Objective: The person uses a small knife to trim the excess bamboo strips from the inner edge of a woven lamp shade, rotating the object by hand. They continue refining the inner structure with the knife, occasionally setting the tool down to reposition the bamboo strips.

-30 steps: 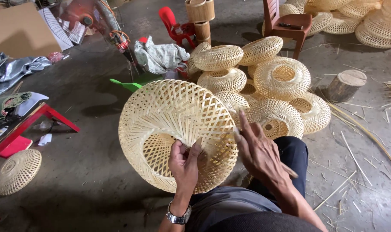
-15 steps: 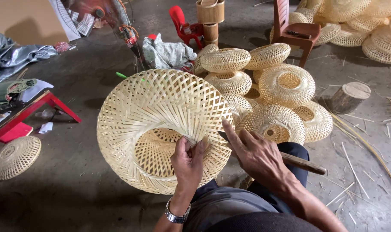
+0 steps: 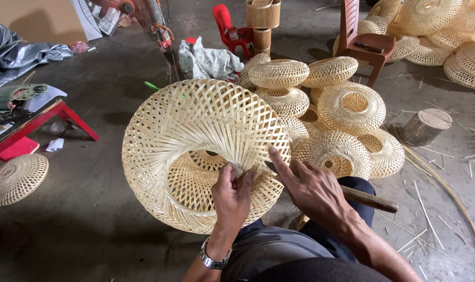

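I see my left hand (image 3: 232, 196) pinching strips at the inner rim of the large woven bamboo shade (image 3: 195, 141), which rests tilted against my lap. My right hand (image 3: 310, 188) grips a wooden-handled tool (image 3: 368, 199), fingers pressed on the weave; finished shades (image 3: 347, 109) piled just behind

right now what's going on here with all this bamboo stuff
A seated person is working on a large round woven bamboo shade propped on its edge against their lap. The left hand pinches strips at its lower rim, while the right hand presses the weave beside it and holds a wooden-handled tool. A pile of finished woven shades sits just behind on the concrete floor, and one more lies at far left.
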